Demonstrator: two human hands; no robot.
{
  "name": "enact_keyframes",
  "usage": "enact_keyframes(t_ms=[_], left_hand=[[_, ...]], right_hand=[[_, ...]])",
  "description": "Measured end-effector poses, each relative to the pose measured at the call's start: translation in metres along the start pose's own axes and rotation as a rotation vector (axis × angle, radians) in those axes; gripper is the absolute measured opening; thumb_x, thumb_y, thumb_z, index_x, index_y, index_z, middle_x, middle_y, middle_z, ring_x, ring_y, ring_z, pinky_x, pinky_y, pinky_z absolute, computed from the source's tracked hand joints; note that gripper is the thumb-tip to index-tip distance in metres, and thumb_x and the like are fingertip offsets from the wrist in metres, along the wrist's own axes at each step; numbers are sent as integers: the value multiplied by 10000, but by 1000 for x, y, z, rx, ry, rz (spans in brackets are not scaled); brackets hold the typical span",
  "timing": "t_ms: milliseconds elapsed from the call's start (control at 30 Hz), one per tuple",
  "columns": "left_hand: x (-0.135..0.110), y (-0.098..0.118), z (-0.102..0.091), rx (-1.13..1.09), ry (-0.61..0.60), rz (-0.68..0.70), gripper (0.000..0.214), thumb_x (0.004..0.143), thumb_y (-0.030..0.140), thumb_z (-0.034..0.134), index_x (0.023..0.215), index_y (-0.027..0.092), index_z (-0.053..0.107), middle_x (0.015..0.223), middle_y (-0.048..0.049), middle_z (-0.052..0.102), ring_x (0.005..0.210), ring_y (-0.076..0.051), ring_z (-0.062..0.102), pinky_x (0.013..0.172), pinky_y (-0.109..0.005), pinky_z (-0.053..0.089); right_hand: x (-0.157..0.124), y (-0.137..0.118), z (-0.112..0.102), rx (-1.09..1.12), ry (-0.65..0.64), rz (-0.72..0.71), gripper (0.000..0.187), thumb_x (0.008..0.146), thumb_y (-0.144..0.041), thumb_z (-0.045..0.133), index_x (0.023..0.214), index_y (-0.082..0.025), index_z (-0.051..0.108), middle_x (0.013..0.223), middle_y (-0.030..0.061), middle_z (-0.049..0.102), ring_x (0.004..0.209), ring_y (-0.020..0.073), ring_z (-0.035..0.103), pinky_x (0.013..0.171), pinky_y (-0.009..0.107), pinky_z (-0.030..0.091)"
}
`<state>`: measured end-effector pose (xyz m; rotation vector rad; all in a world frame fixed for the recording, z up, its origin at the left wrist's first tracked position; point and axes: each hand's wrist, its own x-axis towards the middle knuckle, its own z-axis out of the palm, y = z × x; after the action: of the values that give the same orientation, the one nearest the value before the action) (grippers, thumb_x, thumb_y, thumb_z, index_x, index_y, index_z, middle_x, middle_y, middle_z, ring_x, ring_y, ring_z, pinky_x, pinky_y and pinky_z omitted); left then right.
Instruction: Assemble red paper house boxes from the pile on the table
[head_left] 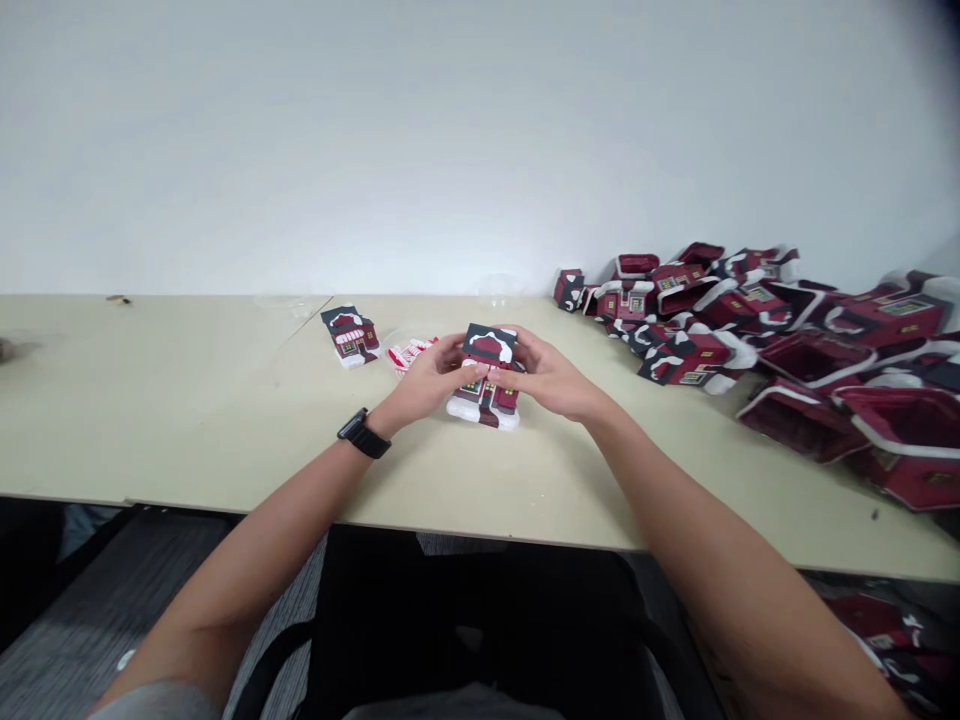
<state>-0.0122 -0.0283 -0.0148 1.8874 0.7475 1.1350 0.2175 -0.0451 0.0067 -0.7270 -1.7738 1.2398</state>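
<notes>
A small red house-shaped box [487, 375] with a dark snow-capped roof stands on the beige table [225, 420], straight ahead of me. My left hand [427, 380], with a black watch on its wrist, grips the box's left side. My right hand [544, 380] grips its right side, fingers curled over the roof. Both hands are closed on the box.
Another small house box [351, 335] stands to the left, with a red-and-white packet [409, 352] beside it. A large heap of red house boxes [787, 330] fills the table's right side. A white wall rises behind. A dark chair is below the table's near edge.
</notes>
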Motion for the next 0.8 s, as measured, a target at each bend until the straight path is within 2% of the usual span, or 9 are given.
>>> enact_keyframes(t_ms=[100, 267, 500, 667, 800], left_hand=[[-1, 7, 2, -105, -57, -50, 437, 955, 468, 782, 1244, 160, 667, 1285, -163, 754, 1111, -267, 751, 907, -383, 625], [-2, 15, 0, -131, -38, -36, 501, 891, 456, 859, 1251, 159, 677, 1263, -159, 763, 1071, -250, 761, 896, -369, 625], [-2, 10, -4, -106, -38, -13, 587, 840, 470, 906, 1285, 182, 653, 1299, -154, 745, 1123, -263, 747, 923, -371, 620], [-3, 9, -5, -133, -33, -91, 687, 810, 477, 927, 1361, 198, 627, 1302, -143, 738, 1189, -310, 723, 993, -427, 604], [-4, 8, -7, -91, -36, -135, 628, 795, 474, 937, 1262, 161, 655, 1302, -161, 736, 1194, -330, 719, 1007, -453, 591]], right_hand=[[0, -2, 0, -23, -11, -43, 586, 862, -506, 866, 1351, -288, 628, 1352, 64, 707, 1271, 288, 650, 1074, 432, 559], [-1, -3, 2, -55, -24, -52, 652, 844, -549, 874, 1387, -297, 614, 1375, 67, 682, 1272, 289, 645, 1075, 425, 557], [-3, -3, 1, -90, -63, -57, 705, 876, -506, 855, 1478, -312, 542, 1441, 77, 642, 1282, 291, 642, 1025, 401, 583], [-2, 1, -4, -125, -61, -102, 724, 856, -457, 874, 1487, -311, 552, 1444, 76, 643, 1277, 308, 647, 1043, 438, 582], [-1, 4, -4, -134, -53, -92, 718, 838, -430, 881, 1476, -317, 572, 1435, 68, 653, 1252, 308, 663, 1037, 446, 586]])
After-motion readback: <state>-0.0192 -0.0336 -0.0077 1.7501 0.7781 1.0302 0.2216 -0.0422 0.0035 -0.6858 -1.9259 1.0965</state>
